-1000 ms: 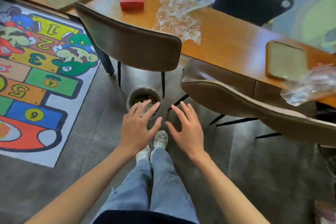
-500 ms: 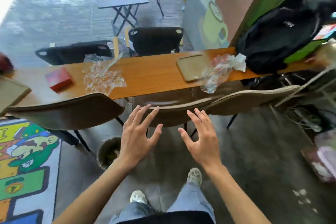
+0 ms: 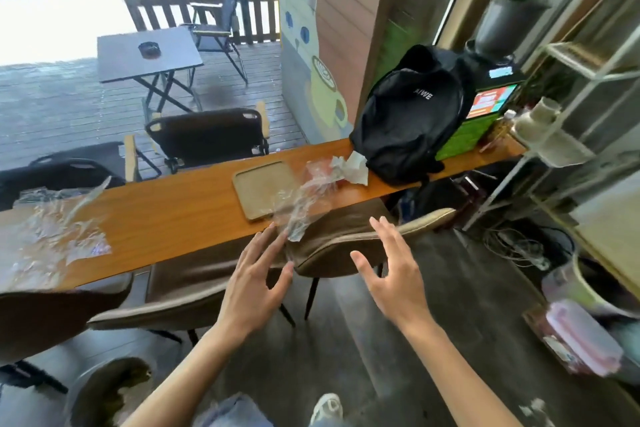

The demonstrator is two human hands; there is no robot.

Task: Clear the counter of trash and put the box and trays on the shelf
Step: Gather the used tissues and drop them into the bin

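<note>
We are looking along a long, smooth orange-brown wooden worktop (image 3: 180, 211) beside a slatted deck. A flat tan tray (image 3: 261, 187) with rounded corners is lying on it, crinkled clear plastic wrap (image 3: 304, 198) spilling from its right edge over the worktop's near edge. A crumpled white paper (image 3: 349, 166) is sitting just beside a soft black backpack (image 3: 408, 121). More clear plastic (image 3: 52, 236) is lying far left. Our left hand (image 3: 252, 284) and right hand (image 3: 394, 281) are hovering over brown padded chairs (image 3: 346, 246), each grip spread wide and gripping nothing. A white wire shelf (image 3: 568, 114) is standing at right.
</note>
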